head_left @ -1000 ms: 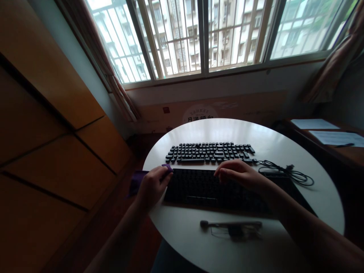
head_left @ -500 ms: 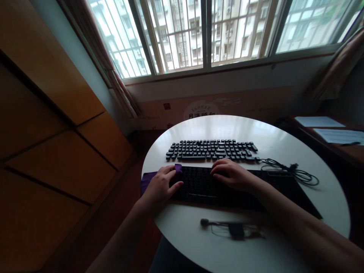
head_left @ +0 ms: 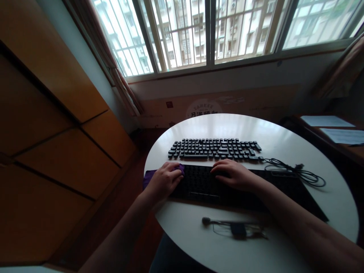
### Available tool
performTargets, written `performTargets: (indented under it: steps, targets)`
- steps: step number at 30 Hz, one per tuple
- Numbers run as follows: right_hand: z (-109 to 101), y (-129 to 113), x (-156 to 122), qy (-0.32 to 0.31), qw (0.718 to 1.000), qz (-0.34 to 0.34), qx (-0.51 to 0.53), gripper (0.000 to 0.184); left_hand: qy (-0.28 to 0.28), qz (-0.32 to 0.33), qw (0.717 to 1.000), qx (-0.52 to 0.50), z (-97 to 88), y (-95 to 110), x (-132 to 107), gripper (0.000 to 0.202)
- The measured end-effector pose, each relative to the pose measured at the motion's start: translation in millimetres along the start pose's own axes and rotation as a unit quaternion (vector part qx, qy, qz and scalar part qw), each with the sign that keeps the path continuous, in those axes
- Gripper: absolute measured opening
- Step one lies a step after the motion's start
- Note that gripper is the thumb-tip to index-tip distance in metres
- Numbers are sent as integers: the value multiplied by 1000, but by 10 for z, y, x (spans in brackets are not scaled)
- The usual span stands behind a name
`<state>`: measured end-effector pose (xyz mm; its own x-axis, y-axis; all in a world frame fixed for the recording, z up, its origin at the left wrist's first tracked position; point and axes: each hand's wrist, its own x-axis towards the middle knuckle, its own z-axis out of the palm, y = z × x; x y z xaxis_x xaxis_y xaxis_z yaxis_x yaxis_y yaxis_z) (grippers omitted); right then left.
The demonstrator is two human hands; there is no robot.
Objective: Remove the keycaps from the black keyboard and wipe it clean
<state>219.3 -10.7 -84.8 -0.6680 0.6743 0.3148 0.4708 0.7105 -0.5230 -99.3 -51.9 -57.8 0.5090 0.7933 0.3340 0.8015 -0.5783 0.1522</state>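
Observation:
My left hand (head_left: 165, 178) is closed on a purple cloth (head_left: 149, 177), at the left end of a black keyboard base (head_left: 196, 182). A bunched bit of the cloth shows between the fingers, over the base. My right hand (head_left: 231, 174) lies on the middle of the base, fingers bent over its far side and thumb apart, with nothing visible in it. Behind the base, loose black keycaps (head_left: 212, 148) lie on the table in keyboard order. The base's cable (head_left: 308, 176) is coiled at the right.
The round white table (head_left: 184, 227) carries everything. Near its front edge lie a small brush (head_left: 206, 220) and thin tools with a dark block (head_left: 238, 230). A side table with papers (head_left: 327, 121) stands at the right, a wooden cabinet (head_left: 57, 163) at the left.
My left thumb has drawn in toward the fingers, gathering the cloth more tightly. My right hand stays on the base. The view has shifted slightly.

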Motion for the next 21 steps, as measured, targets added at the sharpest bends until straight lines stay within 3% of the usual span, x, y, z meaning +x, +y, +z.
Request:
performTargets:
  steps: [8,12,21]
  targets:
    - [-6,-3,14,-17,1000,15,-18,25,14,45,999,-28,41,-52,-72,20]
    - [1,7,19,-22,999,20,-21,25,2,86,996,-27,24,-55,-74,18]
    - [-1,-12,40,-34,998,30,-35,27,-32,102,988,-109,38,51,-110,20]
